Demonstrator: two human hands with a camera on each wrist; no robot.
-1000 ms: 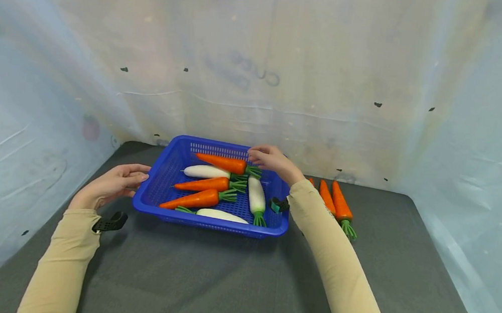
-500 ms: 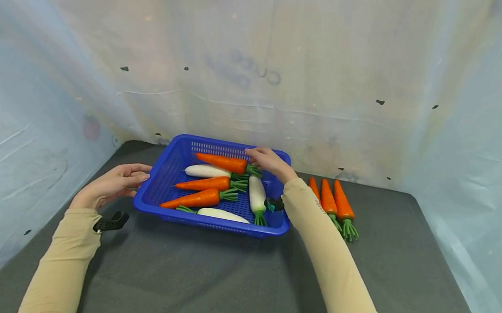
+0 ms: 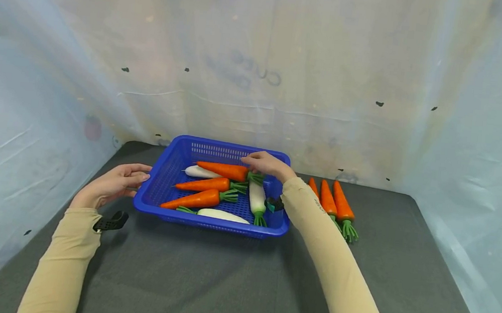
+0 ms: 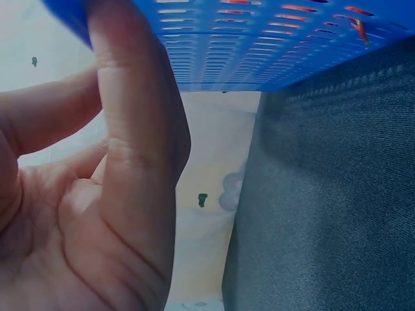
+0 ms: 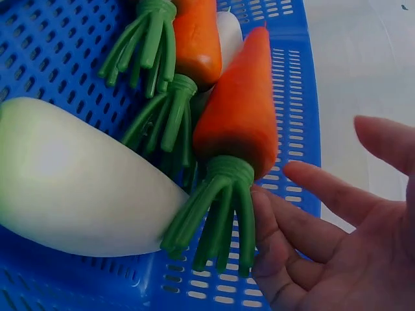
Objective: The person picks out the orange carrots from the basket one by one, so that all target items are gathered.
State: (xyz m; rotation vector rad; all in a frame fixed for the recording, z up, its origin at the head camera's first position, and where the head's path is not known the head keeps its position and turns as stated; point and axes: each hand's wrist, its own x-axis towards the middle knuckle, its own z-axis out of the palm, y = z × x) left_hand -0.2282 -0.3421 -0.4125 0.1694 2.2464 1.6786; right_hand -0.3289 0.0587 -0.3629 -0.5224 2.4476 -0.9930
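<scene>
A blue plastic basket (image 3: 168, 216) holds several orange carrots and white radishes. My left hand (image 3: 114, 183) holds the basket's left rim, thumb and fingers meeting it; in the left wrist view the thumb (image 4: 139, 129) reaches up to the rim. My right hand (image 3: 268, 164) is over the basket's back right part. Its fingers touch the farthest carrot (image 5: 243, 110) by the green tops, without closing round it; other fingers stand out straight. That carrot partly covers a white radish (image 3: 198, 172). Another white radish (image 3: 256, 196) lies lengthwise at the right, below the hand.
Two more carrots (image 3: 201, 199) and a front radish (image 3: 222, 215) lie in the basket. To the right, 3 carrots (image 3: 342, 203) rest on the dark grey table (image 3: 202, 283), partly behind the right sleeve. Pale plastic sheeting (image 3: 322, 72) surrounds the table.
The right hand has moved slightly left and toward me. The farthest carrot has shifted toward me and to the right, now covering more of the radish beside it. The left hand stays put.
</scene>
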